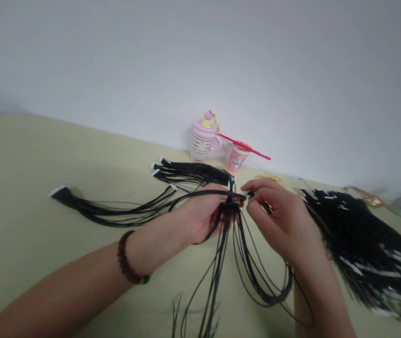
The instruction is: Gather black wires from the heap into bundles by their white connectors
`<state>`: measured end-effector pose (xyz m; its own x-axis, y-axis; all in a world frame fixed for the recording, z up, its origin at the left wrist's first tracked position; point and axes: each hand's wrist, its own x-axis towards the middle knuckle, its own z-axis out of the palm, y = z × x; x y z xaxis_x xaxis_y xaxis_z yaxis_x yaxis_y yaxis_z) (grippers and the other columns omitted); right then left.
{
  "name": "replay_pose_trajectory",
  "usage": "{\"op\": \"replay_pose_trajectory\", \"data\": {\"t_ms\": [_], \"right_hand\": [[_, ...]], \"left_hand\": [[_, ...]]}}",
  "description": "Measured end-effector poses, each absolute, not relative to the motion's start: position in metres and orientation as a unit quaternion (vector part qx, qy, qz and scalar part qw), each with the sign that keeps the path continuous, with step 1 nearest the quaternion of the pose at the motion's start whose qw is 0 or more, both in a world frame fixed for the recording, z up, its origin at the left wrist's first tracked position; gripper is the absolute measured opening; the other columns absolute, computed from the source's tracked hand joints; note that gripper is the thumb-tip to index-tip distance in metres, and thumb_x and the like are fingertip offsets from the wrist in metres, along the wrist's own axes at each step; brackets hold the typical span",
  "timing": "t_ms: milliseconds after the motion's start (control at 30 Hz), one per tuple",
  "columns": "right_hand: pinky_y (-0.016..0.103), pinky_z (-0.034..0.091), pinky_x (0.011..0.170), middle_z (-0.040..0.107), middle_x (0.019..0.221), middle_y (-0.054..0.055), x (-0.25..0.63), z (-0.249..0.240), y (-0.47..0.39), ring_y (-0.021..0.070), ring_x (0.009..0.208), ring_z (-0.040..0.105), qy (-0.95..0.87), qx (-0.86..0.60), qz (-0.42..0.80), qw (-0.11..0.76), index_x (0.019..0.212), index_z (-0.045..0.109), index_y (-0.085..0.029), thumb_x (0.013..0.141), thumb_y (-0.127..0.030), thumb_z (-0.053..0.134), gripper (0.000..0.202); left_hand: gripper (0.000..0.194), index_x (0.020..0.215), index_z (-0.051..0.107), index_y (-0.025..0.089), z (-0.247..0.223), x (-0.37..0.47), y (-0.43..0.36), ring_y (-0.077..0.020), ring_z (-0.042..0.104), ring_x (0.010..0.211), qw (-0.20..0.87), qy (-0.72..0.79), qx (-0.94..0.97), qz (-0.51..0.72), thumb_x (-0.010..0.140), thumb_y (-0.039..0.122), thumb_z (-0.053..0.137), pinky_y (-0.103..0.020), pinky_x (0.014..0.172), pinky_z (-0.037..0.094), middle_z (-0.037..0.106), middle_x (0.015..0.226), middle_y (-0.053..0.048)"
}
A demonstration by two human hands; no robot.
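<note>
Wires point(72, 202): black | connectors point(58, 191): white | mug point(200, 143): pink, white, striped | cup point(236, 159): pink-red, patterned | bench point(17, 164): pale yellow-green

The left grip point(204, 213) is curled closed, its left forearm point(91, 281) slanting away down and left of it. Just beside it, the right grip point(285, 216) pinches, thumb point(261, 219) beneath bent fingers point(266, 193), right forearm point(322, 291) below.

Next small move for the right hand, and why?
I'd probably draw the right hand gently outward to take up slack: it seems to pinch a wire end beside the left hand, which grips the black wires, while a slack loop hangs below.
</note>
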<state>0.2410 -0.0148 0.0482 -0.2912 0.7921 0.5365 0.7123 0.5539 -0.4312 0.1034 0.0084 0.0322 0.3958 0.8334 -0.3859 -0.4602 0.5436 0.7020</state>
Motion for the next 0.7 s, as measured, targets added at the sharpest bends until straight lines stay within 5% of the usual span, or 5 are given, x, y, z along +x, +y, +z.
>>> {"op": "replay_pose_trajectory", "data": {"t_ms": [433, 700], "right_hand": [[0.024, 0.047, 0.075, 0.07, 0.086, 0.002, 0.2402, 0.0512, -0.0203, 0.0144, 0.08, 0.065, -0.763, -0.498, -0.017, 0.412, 0.057, 0.06, -0.018, 0.07, -0.02, 0.061, 0.014], [0.023, 0.044, 0.068, 0.064, 0.085, 0.004, 0.2421, 0.0528, -0.0167, 0.0128, 0.078, 0.06, -0.801, -0.483, 0.031, 0.352, 0.053, 0.048, -0.016, 0.076, -0.015, 0.053, 0.024]], "left_hand": [[0.014, 0.058, 0.051, 0.012, 0.0382, 0.1011, 0.0078, -0.004, 0.043, 0.035, 0.813, 0.371, 0.24, 0.379, 0.072, 0.013, 0.051, -0.013, 0.033, 0.028, 0.048, 0.047, 0.002], [0.015, 0.056, 0.054, 0.012, 0.0385, 0.1013, 0.0079, -0.005, 0.041, 0.037, 0.805, 0.391, 0.269, 0.356, 0.068, 0.018, 0.06, -0.014, 0.033, 0.028, 0.049, 0.045, 0.001]]}}
